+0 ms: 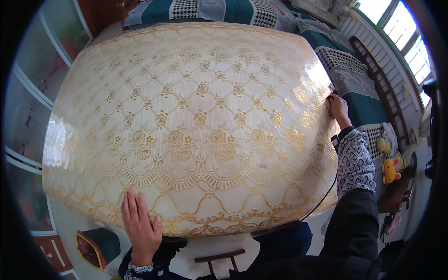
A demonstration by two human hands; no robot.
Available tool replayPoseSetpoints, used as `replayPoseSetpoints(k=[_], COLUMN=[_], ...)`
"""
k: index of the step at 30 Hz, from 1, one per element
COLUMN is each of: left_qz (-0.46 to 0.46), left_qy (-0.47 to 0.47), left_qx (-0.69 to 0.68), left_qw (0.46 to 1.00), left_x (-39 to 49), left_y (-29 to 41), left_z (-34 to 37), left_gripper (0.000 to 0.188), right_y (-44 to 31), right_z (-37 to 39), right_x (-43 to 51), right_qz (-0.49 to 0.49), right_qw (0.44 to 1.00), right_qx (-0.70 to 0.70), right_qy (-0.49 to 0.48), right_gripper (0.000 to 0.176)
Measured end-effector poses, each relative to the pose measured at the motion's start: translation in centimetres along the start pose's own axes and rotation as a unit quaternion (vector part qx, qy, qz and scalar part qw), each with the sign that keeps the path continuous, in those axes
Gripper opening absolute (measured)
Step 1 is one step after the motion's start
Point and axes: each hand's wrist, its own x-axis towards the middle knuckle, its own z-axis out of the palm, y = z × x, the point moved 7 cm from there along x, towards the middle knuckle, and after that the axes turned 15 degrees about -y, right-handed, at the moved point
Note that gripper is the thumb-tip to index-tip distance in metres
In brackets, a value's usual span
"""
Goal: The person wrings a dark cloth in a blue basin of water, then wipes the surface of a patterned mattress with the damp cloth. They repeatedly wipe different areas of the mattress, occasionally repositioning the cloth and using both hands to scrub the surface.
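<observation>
A cream plastic tablecloth point(220, 101) with embossed gold flowers and scalloped borders covers the table before me. Flat on its near edge, left of the middle, rests my left hand point(140, 222), palm down and holding nothing. My right hand point(338, 106) is at the far right edge of the table, fingers curled around the tablecloth's rim. The cloth looks rumpled there. A small dark patch shows at those fingertips, too small to make out. Along my right forearm a thin black cable point(322, 199) runs down past the table's near right corner.
A sofa with teal, grey and houndstooth covers point(238, 10) lines the far and right sides. A yellow plush toy point(390, 170) sits at the right. Below left stands a lined waste bin point(96, 246). Sliding glass doors point(33, 94) are at the left; a wooden stool point(219, 256) is near my legs.
</observation>
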Motion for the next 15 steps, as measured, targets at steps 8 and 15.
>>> replayPoseSetpoints(k=[8,15], left_qz=[-0.012,-0.015], left_qy=[0.004,0.005], left_qx=[0.017,0.024], left_qw=[1.000,1.000], left_x=[0.3,0.4], left_y=[0.5,0.8], left_z=[0.2,0.2], left_gripper=[0.073,0.073], right_y=[-1.0,-1.2], right_z=[-0.2,0.2], right_x=[3.3,5.2], right_qz=[-0.035,-0.019], right_qw=[0.999,0.999], right_qx=[-0.007,-0.014], right_qy=[0.026,0.030], right_gripper=[0.031,0.032])
